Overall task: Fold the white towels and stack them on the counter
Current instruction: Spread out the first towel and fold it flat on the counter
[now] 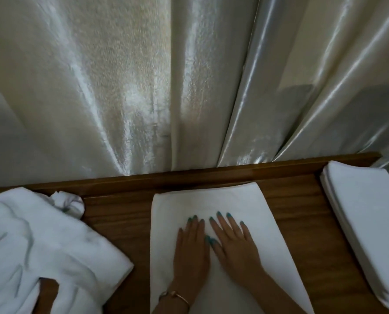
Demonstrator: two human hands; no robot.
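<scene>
A white towel (166,223), folded into a long rectangle, lies flat on the wooden counter (118,220) in front of me. My left hand (191,248) and my right hand (233,240) rest palm down on its middle, side by side, fingers spread and pointing away from me. Neither hand grips the cloth. To the right sits a neat stack of folded white towels (366,220). A loose heap of unfolded white towels (41,243) covers the counter's left end.
A shiny cream curtain (189,87) hangs right behind the counter's raised back edge (234,171). Bare wood shows between the middle towel and the piles on each side. A thin bracelet (174,296) circles my left wrist.
</scene>
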